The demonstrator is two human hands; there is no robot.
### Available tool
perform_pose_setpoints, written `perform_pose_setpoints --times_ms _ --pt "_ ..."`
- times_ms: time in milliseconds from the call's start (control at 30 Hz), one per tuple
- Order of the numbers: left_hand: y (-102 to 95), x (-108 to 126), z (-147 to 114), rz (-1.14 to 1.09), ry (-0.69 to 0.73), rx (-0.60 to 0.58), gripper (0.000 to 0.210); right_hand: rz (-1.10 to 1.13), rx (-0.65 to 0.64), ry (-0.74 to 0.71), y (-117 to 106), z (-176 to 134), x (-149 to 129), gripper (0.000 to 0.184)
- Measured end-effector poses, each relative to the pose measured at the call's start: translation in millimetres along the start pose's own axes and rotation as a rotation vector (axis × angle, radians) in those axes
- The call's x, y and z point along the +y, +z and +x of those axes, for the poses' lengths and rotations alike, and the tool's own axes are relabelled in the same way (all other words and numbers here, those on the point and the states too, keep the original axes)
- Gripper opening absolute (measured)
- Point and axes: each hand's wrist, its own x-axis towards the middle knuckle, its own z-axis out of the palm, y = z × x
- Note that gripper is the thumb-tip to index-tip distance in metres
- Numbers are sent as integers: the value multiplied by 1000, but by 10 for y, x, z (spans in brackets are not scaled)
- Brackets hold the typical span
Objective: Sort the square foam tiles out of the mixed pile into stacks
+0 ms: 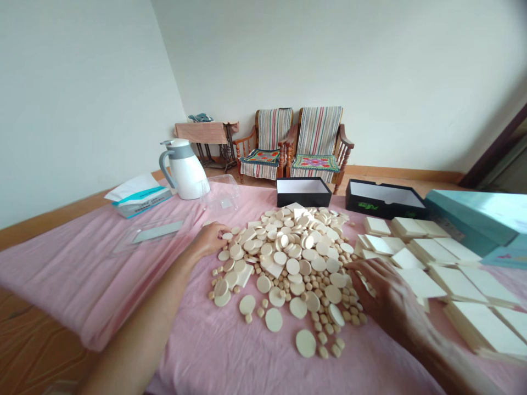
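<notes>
A heap of pale wooden discs (293,266) and small wooden cubes (323,351) spreads over the pink cloth, with a few square wooden pieces (245,276) among them. At the heap's left edge is my left hand (209,240), its fingers curled in beside a disc; whatever they hold, if anything, is hidden. My right hand (381,288) lies along the right edge, fingers stretched towards the cubes and discs and somewhat apart. Just beyond it, stacks of square wooden tiles (473,323) stand in rows on the right.
Behind the heap are two black boxes (303,198) (385,211). A light-blue box (481,219) stands at the right. On the left are a white jug (187,173), a tissue pack (142,202) and clear plastic containers (222,195). Two wooden armchairs (317,129) stand beyond the pink-covered table (206,340).
</notes>
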Motion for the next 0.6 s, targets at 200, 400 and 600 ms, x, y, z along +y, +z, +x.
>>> perform_pose_setpoints --times_ms 200,400,600 --pt "-15 -84 -9 75 8 4 26 -4 7 3 -1 1 -8 13" --pt "-53 -159 10 193 -50 248 41 7 -12 10 -5 1 -6 13" --pt "108 -17 79 104 227 61 44 2 -15 9 4 -9 -12 13"
